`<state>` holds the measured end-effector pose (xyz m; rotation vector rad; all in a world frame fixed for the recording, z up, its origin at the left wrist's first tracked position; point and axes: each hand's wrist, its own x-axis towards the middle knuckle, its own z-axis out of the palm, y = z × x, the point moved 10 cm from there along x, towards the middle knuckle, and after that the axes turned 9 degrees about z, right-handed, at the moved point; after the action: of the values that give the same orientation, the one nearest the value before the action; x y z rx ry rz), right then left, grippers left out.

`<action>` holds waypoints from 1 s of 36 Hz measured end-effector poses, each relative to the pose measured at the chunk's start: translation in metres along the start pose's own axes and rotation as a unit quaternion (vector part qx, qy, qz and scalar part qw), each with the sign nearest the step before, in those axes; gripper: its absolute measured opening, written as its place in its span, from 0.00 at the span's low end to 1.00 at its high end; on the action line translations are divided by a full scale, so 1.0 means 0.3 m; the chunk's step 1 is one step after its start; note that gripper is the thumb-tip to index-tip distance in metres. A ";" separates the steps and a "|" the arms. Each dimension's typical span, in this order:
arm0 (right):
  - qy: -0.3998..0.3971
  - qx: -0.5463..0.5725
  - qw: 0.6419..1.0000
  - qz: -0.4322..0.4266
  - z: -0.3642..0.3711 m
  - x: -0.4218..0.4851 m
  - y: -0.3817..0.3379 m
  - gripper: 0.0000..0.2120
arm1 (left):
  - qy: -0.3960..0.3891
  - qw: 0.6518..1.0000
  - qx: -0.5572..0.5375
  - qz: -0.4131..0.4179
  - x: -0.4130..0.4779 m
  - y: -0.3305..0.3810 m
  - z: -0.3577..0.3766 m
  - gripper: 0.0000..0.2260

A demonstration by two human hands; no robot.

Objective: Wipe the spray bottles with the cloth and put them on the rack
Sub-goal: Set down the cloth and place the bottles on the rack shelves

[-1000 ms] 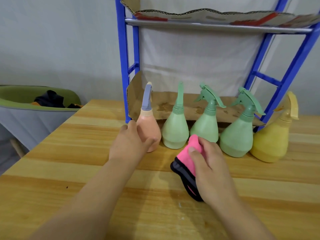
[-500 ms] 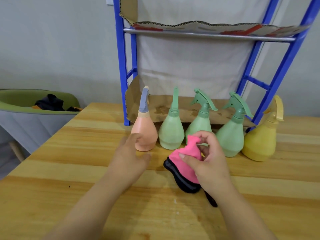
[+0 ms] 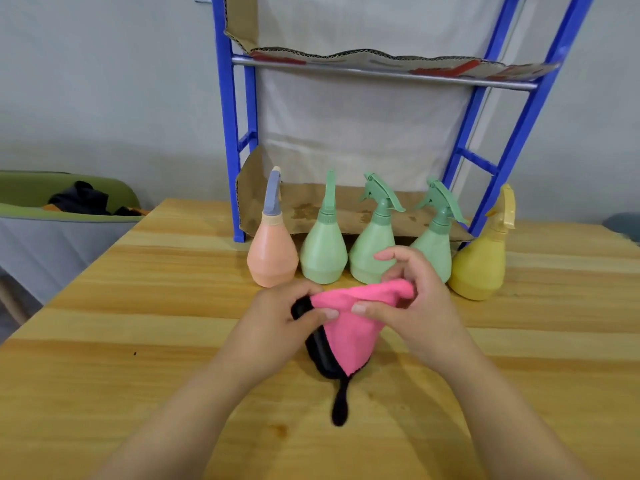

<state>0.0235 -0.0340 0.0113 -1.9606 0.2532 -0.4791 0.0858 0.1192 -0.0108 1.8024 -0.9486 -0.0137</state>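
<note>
- Progress: looks like the very start. All five spray bottles stand in a row on the wooden table (image 3: pixel 138 306), just in front of the blue rack (image 3: pixel 230 133), with none on a shelf.
- Row from left to right: peach bottle (image 3: pixel 272 258) with a grey-blue nozzle, first green bottle (image 3: pixel 323 254), second green bottle (image 3: pixel 367 251), third green bottle (image 3: pixel 433 244), yellow bottle (image 3: pixel 479 268). All are upright and nearly touching their neighbours.
- Can't tell whether any bottle has been wiped. No hand is on one.
- Cloth (image 3: pixel 349 327): pink face with black backing, held between both hands just in front of the green bottles. Its black tab trails toward the camera on the table.
- Left hand (image 3: pixel 277 323): thumb and fingers pinch the cloth's left edge.
- Right hand (image 3: pixel 415 306): thumb and curled fingers pinch the cloth's top right corner, and it partly hides the third green bottle.
- My read: the cloth is being spread or refolded to get a grip for wiping. That leaves five wipes and five placements.
- Both shelves are lined with cardboard (image 3: pixel 304 209), and the lower liner is stained.
- Writing: no labels or brands visible on the bottles. The upper cardboard liner (image 3: pixel 381 58) has red print along its edge, unreadable.
- Left of the table there's a green bin (image 3: pixel 69 216) with something dark inside.
</note>
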 end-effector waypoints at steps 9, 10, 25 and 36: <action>-0.064 -0.120 0.990 0.033 -0.097 -0.087 0.000 0.07 | -0.015 0.997 0.034 0.060 0.005 0.141 0.032 0.03; -0.058 -0.120 0.991 0.031 -0.117 -0.098 -0.003 0.06 | -0.011 0.996 0.044 0.071 0.006 0.164 0.039 0.03; 0.030 -0.203 0.975 0.086 -0.515 -0.317 0.065 0.12 | -0.099 0.993 -0.058 0.034 -0.007 0.332 0.401 0.02; 0.020 -0.258 0.946 0.194 -0.699 -0.473 0.267 0.03 | -0.143 0.989 -0.031 0.025 -0.035 0.323 0.710 0.05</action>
<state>-0.1930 -0.1856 -0.0152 -2.3280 0.8432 -0.2026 -0.0692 -0.0552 -0.0337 1.7470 -1.1811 -0.2741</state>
